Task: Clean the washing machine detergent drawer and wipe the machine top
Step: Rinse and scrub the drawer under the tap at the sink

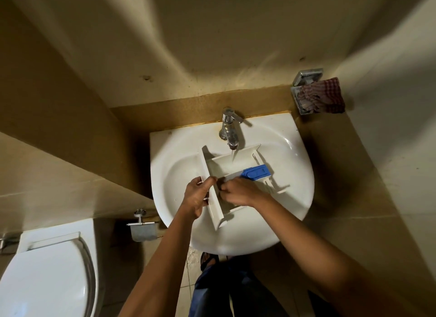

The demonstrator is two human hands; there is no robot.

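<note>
Inside the sink bowl: one detergent drawer (220,168) of white hard plastic, boxy and thin-walled, lying across the middle of the sink (295,151) with its long flat front panel toward the left rim.
Drawer parts: two open compartments can be made out, and one blue plastic insert (256,171), oblong and smooth, at the drawer's right end toward the right rim.
Left hand (197,196): clamped on the front panel, with the thumb hooked over its top edge and the fingers behind it.
Right hand (238,191): down in the near compartment just behind the panel, fingers curled; I cannot tell whether they grip anything.
Back rim: one chrome tap (230,128), rounded and shiny, with one thin stream of water (233,155) falling into the far compartment.
Sink: one white glazed ceramic basin, rounded at the front and straight at the back.
Wall beyond the right back corner: one metal holder (306,76) with one crumpled red-checked cloth (323,96) in it.
Left of the sink: one white toilet (47,269), lid down, and one metal paper holder (142,229).
</note>
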